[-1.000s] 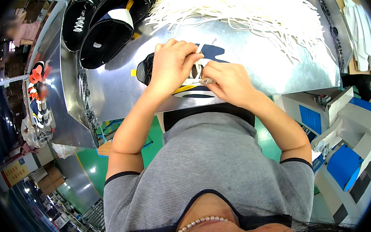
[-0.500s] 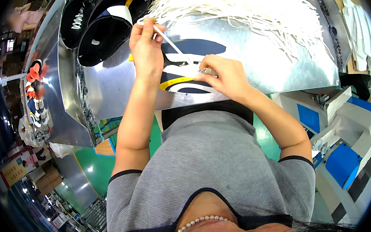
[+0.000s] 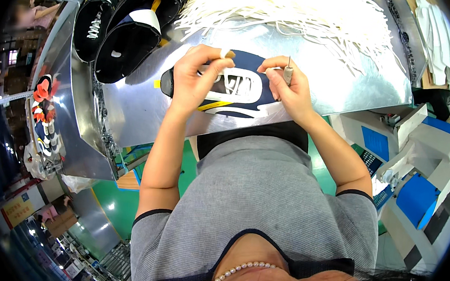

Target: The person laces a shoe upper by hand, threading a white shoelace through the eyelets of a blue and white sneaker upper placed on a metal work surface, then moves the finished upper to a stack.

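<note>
A navy shoe upper with a white eyelet panel and a yellow stripe lies flat in front of me. White lace crosses its opening in loops. My left hand is above the panel's left end, thumb and fingers pinched on the white shoelace. Just beyond the panel's right end, my right hand is closed around an awl, its thin metal point upward. Thumb and forefinger of that hand come together near the upper; whether they also pinch lace is too small to tell.
A big heap of white laces covers the back of the metal table. Stacked dark shoe uppers stand at the back left. Past the table's right edge is a white and blue machine. A shoe rack is far left.
My left hand has come down and right, from the upper left to over the shoe. My right hand has lifted from the panel and moved right, the awl's point now upward.
</note>
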`<action>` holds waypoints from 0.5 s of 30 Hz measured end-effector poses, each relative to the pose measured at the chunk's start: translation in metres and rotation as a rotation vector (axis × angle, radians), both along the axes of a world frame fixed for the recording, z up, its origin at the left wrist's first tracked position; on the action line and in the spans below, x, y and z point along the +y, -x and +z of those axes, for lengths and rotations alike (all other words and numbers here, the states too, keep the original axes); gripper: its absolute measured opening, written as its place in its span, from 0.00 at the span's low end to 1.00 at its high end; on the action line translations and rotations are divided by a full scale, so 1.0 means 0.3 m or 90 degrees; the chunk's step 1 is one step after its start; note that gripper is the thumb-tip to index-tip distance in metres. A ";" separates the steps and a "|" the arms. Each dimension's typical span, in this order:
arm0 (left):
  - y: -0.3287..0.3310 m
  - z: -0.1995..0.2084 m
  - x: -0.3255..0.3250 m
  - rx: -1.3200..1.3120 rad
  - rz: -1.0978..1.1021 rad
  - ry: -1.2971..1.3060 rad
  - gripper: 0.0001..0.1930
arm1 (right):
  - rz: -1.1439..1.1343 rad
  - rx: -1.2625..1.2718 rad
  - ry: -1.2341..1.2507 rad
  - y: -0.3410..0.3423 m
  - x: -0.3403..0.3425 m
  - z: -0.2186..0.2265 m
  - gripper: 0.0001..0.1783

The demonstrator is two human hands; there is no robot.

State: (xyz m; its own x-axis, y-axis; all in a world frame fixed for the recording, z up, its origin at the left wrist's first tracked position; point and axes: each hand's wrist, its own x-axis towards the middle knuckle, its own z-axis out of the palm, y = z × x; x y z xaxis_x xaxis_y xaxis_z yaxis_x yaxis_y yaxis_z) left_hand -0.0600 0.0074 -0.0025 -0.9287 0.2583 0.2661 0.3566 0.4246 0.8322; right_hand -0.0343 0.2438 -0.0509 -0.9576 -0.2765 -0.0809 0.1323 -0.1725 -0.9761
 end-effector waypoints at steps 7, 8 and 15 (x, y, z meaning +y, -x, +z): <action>-0.043 0.017 0.018 0.122 0.190 -0.011 0.12 | -0.031 0.349 -0.176 0.000 -0.040 0.016 0.06; -0.065 0.022 0.013 0.203 0.207 0.035 0.11 | 0.014 0.357 -0.186 -0.013 -0.040 0.023 0.07; -0.214 0.053 -0.006 0.091 0.067 0.279 0.08 | 0.122 0.513 -0.436 -0.033 -0.075 0.064 0.11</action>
